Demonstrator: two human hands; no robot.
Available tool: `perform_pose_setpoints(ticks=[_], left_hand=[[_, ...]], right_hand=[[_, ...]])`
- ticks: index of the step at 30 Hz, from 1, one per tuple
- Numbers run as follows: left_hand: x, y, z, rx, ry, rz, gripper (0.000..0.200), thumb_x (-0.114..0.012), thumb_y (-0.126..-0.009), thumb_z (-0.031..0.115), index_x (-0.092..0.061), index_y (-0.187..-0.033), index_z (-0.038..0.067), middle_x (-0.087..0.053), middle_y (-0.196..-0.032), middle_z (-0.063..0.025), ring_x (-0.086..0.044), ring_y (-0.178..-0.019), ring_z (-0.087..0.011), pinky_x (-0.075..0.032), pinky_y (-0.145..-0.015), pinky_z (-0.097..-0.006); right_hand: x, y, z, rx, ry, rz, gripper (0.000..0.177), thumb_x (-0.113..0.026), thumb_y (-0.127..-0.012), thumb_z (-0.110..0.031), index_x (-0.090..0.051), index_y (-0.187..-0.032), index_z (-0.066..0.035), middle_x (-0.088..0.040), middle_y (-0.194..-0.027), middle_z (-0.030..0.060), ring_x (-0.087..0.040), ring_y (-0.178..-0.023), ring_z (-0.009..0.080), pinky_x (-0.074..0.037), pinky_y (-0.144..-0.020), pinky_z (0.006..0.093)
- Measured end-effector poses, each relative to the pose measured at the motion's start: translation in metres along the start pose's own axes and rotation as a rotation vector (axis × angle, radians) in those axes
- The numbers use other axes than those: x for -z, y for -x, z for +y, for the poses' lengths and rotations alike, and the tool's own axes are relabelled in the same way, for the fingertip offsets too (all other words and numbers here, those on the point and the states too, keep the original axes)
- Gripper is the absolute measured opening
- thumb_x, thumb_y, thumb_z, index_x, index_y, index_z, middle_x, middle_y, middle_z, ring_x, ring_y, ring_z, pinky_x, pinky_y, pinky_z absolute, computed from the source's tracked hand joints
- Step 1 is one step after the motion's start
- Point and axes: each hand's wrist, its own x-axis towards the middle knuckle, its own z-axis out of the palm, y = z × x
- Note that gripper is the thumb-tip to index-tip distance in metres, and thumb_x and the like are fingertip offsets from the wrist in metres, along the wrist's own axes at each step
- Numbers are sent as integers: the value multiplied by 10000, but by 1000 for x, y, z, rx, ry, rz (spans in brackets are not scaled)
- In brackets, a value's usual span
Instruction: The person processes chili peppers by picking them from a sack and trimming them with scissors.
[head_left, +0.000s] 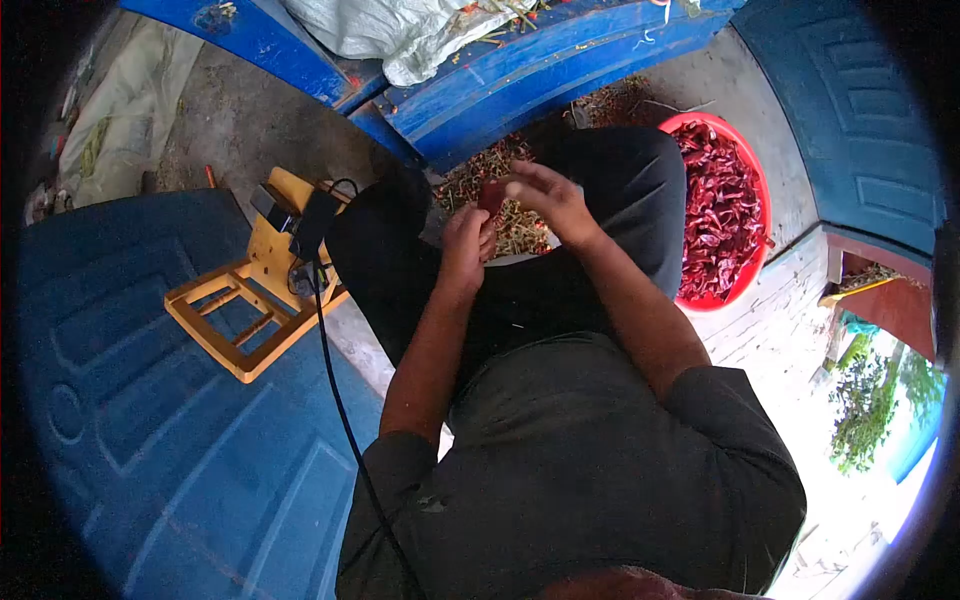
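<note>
My left hand (pixel 468 240) is closed around the lower end of a dark red dried chilli pepper (pixel 491 195), which points up between my hands. Just to its right is my right hand (pixel 552 202), fingers stretched out and apart, its thumb tip close beside the chilli. Below both hands, between my knees, lies a heap of pale chilli stems (pixel 518 232) with red bits among them. A red basin (pixel 764 215) full of dried red chillies (pixel 715 205) stands to the right of my right knee.
A small wooden chair (pixel 245 370) carrying a black device (pixel 316 225) stands at left, its black cable (pixel 335 390) running down across my side. Ahead is a blue metal frame (pixel 510 85) with a white sack (pixel 400 40) on top. Blue doors (pixel 190 430) flank the space.
</note>
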Motion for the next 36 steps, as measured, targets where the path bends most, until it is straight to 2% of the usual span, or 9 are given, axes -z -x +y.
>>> perform_pose_setpoints(ticks=[2, 18, 20, 23, 27, 30, 31, 33, 36], left_hand=[[-3, 1, 2, 21, -52, 33, 90, -539, -928, 165, -548, -976, 90, -373, -606, 63, -321, -453, -50, -249, -417, -251], [-14, 2, 1, 28, -80, -38, 113, -571, -903, 124, -582, -999, 65, -413, -630, 70, -345, -467, -39, -259, -409, -232], [-23, 8, 8, 38, -142, 47, 91, -580, -897, 116, -603, -967, 63, -410, -631, 67, -345, -468, -41, -260, -414, -228], [-1, 1, -4, 53, -109, 16, 102, -595, -887, 115, -610, -968, 54, -416, -638, 59, -356, -478, -43, -269, -425, -221], [-11, -3, -2, 85, -101, -14, 125, -608, -876, 123, -607, -974, 46, -417, -637, 61, -363, -486, -44, -277, -433, -217], [-18, -3, -3, 97, -92, -83, 133, -603, -876, 131, -605, -972, 39, -416, -639, 65, -361, -493, -42, -282, -435, -219], [-21, -4, -2, 118, -127, -103, 120, -589, -894, 117, -603, -986, 42, -401, -632, 63, -345, -491, -45, -275, -436, -231], [-25, -5, -1, 131, -156, -117, 110, -575, -912, 104, -601, -1000, 44, -386, -626, 62, -330, -488, -48, -269, -438, -242], [-17, -4, -4, 145, -124, -91, 100, -579, -907, 99, -609, -992, 56, -392, -623, 66, -330, -487, -47, -256, -431, -239]], right_hand=[[-11, 6, -5, 87, -84, -178, 381, -693, -922, -71, -577, -1280, -11, -669, -1189, 86, -636, -1084, 172, -509, -941, 315], [10, 29, -34, 430, 281, -83, 176, -643, -924, 24, -666, -1094, -19, -689, -1047, 52, -653, -985, 125, -532, -886, 292], [30, 34, -53, 473, 123, 98, 166, -641, -916, 36, -672, -1069, -23, -683, -1043, 50, -641, -984, 130, -523, -885, 290], [99, 60, -102, 582, 371, 567, 142, -643, -885, 38, -689, -1001, -30, -697, -994, 64, -642, -937, 147, -504, -878, 295], [222, 105, -106, 529, 457, 807, 165, -607, -888, -29, -677, -1034, 0, -702, -1021, 81, -649, -909, 147, -513, -816, 280], [282, 123, -81, 142, 1052, 947, 221, -642, -849, -111, -708, -1045, -31, -714, -1067, 120, -675, -990, 251, -526, -881, 345], [286, 116, -75, 256, 1220, 897, 248, -672, -846, -130, -710, -1077, -46, -707, -1092, 131, -665, -1028, 286, -522, -907, 367], [274, 86, -67, 289, 1005, 891, 260, -706, -853, -149, -706, -1094, -51, -703, -1080, 127, -666, -1021, 283, -518, -901, 362], [160, 21, -119, 528, 828, 643, 268, -747, -850, -160, -703, -1090, -50, -699, -1054, 127, -670, -975, 282, -522, -863, 360]])
